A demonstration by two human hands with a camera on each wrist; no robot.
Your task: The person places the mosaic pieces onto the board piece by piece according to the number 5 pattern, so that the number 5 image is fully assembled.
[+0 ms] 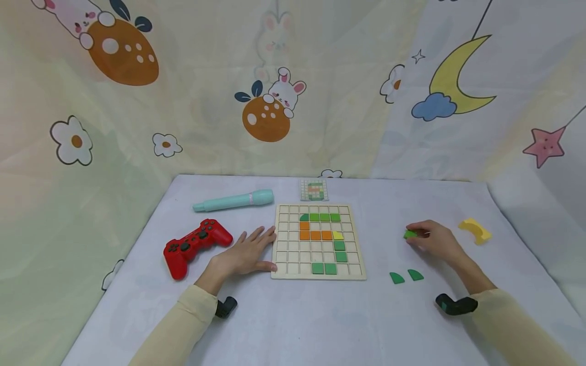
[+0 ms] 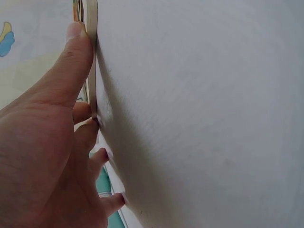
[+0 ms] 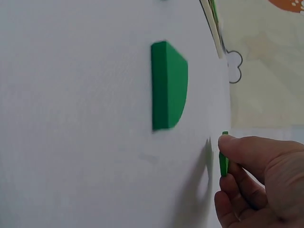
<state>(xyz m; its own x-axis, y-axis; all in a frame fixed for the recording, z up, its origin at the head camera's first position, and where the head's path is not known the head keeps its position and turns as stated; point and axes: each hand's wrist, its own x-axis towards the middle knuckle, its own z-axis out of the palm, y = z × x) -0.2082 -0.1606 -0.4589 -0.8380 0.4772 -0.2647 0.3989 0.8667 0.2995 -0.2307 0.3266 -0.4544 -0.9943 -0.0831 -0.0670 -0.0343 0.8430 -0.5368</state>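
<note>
A square wooden grid board [image 1: 288, 254] lies mid-table, with green, orange and yellow tiles in some of its cells. My left hand [image 1: 249, 251] rests spread at the board's left edge; in the left wrist view its thumb [image 2: 71, 61] touches the board's side [image 2: 93, 71]. Out to the right of the board, my right hand [image 1: 435, 239] pinches a small green tile [image 1: 410, 234] between thumb and fingers, seen edge-on in the right wrist view. Two dark green quarter-round tiles, one nearer the board [image 1: 397, 278] and one further right [image 1: 415, 275], lie in front of that hand.
A red game controller [image 1: 197, 246] lies left of my left hand. Behind it is a turquoise microphone-shaped stick [image 1: 233, 201]. A small pattern card [image 1: 314, 190] sits behind the board. A yellow curved piece [image 1: 476, 231] lies beyond my right hand. Printed cloth hangs behind the table.
</note>
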